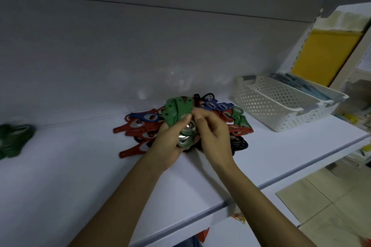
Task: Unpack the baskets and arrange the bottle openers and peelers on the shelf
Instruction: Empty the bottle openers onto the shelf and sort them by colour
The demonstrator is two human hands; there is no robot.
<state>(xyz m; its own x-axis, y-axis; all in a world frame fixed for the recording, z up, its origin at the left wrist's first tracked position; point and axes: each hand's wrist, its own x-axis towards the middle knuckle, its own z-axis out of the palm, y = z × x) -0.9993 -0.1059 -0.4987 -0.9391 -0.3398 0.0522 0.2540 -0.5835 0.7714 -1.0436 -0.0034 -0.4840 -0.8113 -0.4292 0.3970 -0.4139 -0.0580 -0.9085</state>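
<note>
While the left hand [168,146] grips and the right hand [214,136] pinches a green stack [176,110], most bottle openers [140,126] lie heaped on the shelf [80,176]; one basket [333,94] looks unemptied.

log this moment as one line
left hand: holds green openers | right hand: pinches green openers | opener pile: on shelf | white baskets: shelf right

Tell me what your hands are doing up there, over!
Left hand grips green opener bunch. Right hand pinches it too. Mixed pile underneath on shelf. White baskets aside, not blocking.
</note>
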